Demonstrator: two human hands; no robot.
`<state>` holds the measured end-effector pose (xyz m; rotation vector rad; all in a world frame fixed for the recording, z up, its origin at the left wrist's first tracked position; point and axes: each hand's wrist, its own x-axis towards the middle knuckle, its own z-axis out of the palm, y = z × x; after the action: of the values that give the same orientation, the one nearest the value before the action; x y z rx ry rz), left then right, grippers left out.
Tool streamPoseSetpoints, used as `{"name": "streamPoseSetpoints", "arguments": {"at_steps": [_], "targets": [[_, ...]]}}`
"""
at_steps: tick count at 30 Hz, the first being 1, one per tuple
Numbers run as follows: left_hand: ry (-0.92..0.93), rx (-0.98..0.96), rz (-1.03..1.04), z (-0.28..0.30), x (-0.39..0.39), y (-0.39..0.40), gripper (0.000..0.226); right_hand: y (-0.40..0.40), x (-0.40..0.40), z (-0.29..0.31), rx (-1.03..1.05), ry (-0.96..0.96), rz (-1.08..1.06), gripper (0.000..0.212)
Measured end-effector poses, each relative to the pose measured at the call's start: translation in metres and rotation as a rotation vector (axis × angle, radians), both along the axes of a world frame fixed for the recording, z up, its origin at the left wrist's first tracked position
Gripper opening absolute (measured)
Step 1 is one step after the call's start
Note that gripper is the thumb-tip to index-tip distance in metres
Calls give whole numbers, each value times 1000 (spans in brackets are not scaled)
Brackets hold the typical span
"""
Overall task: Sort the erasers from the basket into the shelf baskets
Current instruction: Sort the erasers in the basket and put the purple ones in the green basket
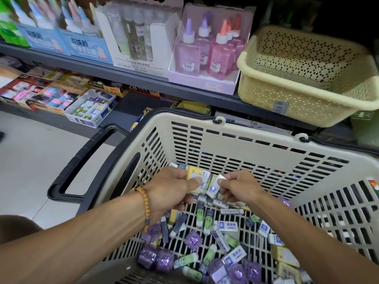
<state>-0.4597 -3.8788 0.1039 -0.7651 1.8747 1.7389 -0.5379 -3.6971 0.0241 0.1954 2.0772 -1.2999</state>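
A cream shopping basket (225, 138) with black handles holds several loose erasers (215, 238): purple-wrapped, green, blue-and-white and yellow ones. Above its far left part, my left hand (172, 189) grips a small bunch of yellow and white erasers (198, 179). Right beside it, my right hand (239, 188) pinches a white eraser with a blue label (214, 187), which touches the bunch. A beaded bracelet sits on my left wrist. A cream perforated shelf basket (307, 103) stands on the shelf at the upper right; I see nothing inside it.
Glue bottles in display boxes (207, 56) line the grey shelf left of the shelf basket. On the lower shelf at left lie open boxes of erasers (90, 109). White tiled floor (30, 160) lies to the left of the shopping basket.
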Motion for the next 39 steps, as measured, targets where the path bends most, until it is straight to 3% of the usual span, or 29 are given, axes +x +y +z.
{"name": "streamPoseSetpoints", "arguments": {"at_steps": [3, 6, 10, 13, 15, 18, 22, 25, 30, 33, 36, 39], "targets": [[29, -22, -14, 1, 1, 0, 5, -7, -1, 0, -45, -33, -33, 15], [56, -60, -30, 2, 1, 1, 6, -4, 7, 13, -15, 83, 7, 17], [96, -117, -137, 3, 3, 9, 9, -6, 27, 45, -212, 70, 201, 23], [107, -90, -259, -1, 5, 19, 18, -1, 36, 61, -144, 131, 287, 12], [159, -233, -479, -9, 9, 25, 34, 16, 37, 72, -70, 178, 250, 12], [372, -602, -1025, -29, 12, 36, 60, 57, 37, 80, 35, 232, 161, 13], [497, -766, -1638, -64, 2, 55, 98, 83, 41, 78, 86, 264, 160, 16], [560, -938, -1888, -88, -2, 61, 115, 81, 41, 80, 67, 300, 200, 14], [717, -939, -2011, -110, 4, 74, 126, 78, 40, 87, 74, 371, 248, 14], [721, -899, -1959, -116, 9, 81, 117, 77, 41, 88, 92, 389, 272, 16], [731, -994, -1866, -125, 11, 72, 99, 77, 42, 87, 97, 390, 286, 15], [757, -1046, -1813, -127, 13, 70, 97, 79, 42, 85, 97, 398, 280, 14]]}}
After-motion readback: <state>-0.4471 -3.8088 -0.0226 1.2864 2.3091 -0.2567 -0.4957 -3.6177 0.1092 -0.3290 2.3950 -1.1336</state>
